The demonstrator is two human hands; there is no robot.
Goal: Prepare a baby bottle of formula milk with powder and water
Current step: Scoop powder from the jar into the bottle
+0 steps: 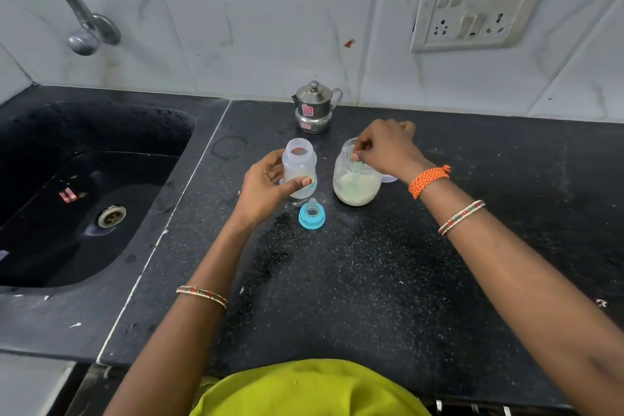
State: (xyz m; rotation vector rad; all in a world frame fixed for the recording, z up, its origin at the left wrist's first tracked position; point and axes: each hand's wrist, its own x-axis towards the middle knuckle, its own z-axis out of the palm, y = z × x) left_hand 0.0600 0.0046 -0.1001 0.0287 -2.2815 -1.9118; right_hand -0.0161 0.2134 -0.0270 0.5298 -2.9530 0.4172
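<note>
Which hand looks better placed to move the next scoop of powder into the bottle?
Probably the right hand: it already pinches the scoop standing in the powder jar. The left hand grips the open baby bottle, steadying it.

A black speckled counter [371, 280] is carrying an open bottle [300, 172], a powder jar [356, 184] just beside it, a blue teat cap [312, 214] in front, and a steel pot [314, 108] sitting near the wall.
</note>
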